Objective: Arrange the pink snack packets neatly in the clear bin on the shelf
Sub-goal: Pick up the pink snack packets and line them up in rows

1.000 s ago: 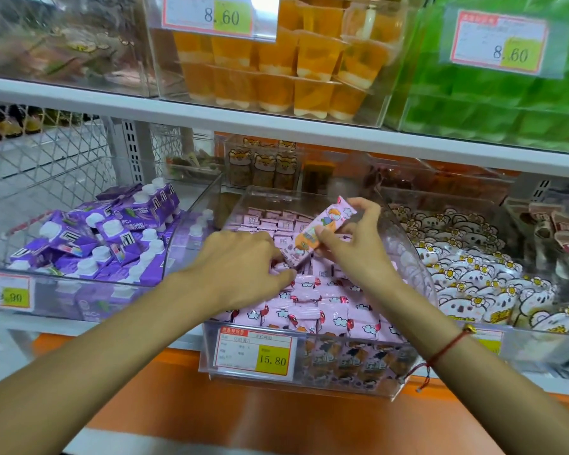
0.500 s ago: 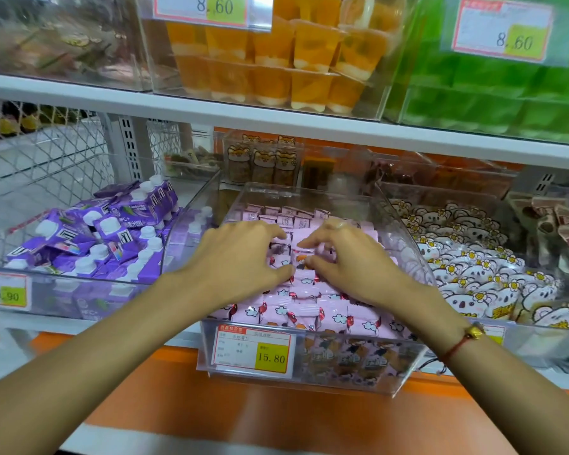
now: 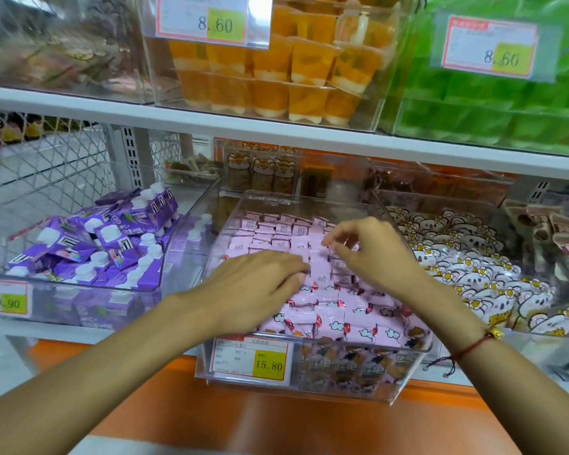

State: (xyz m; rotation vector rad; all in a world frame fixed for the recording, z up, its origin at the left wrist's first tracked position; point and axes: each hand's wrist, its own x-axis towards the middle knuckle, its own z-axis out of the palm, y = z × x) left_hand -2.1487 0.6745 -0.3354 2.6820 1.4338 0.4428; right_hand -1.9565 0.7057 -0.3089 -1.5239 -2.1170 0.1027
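My left hand (image 3: 257, 287) lay palm-down on the pink snack packets (image 3: 335, 310) in the clear bin (image 3: 408, 362), fingers loosely bent and their tips tucked against the wrappers; whether they pinched one I could not tell, since my knuckles hid the fingertips. Just beside it, my right hand (image 3: 372, 254) hovered with its fingers curled downward over the middle rows, thumb and forefinger close together at a packet's edge, though the blur kept me from seeing if anything was truly held. A red string bracelet (image 3: 470, 348) circled my right wrist. The packets beyond my fingers stood in tidy upright rows, while those nearer my wrists lay flatter and overlapped; my hands covered the ones between. The bin's front wall carried a price tag (image 3: 250, 359) reading 15.80, its smaller print unreadable. To the left of my left hand sat purple pouches (image 3: 112, 244) in another bin, and to the right of my right hand, white flower-printed packets (image 3: 473, 274). Above my hands, the upper shelf's orange jelly cups (image 3: 293, 77) were cut off at the top edge.
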